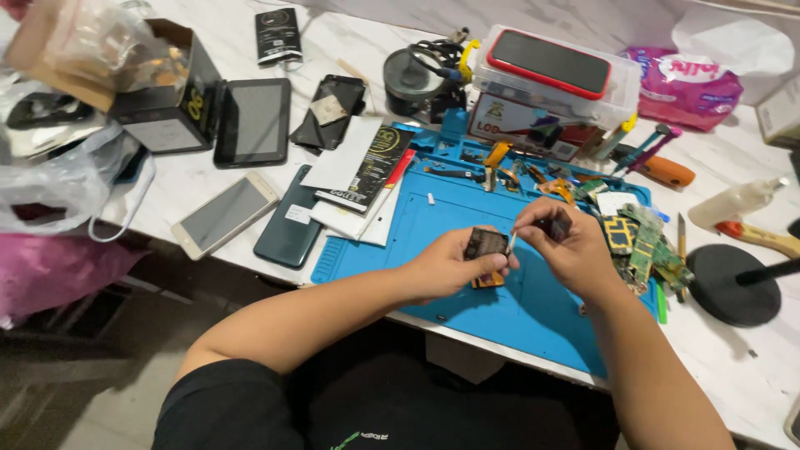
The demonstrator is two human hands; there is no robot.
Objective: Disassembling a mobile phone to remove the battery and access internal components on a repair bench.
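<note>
My left hand [454, 262] holds a small dark circuit part [486, 244] with an orange flex strip under it, over the blue work mat [433, 225]. My right hand [567, 246] pinches a small dark component [557, 225] and a thin pale tool tip that touches the part's right edge. Both hands meet above the middle of the mat.
Green circuit boards [646, 246] lie at the mat's right. A white phone [223, 215], a dark teal phone [290, 218] and a tablet [253, 122] lie to the left. A clear plastic box [554, 83] with a red-cased phone stands behind. A black round base [732, 285] is at the right.
</note>
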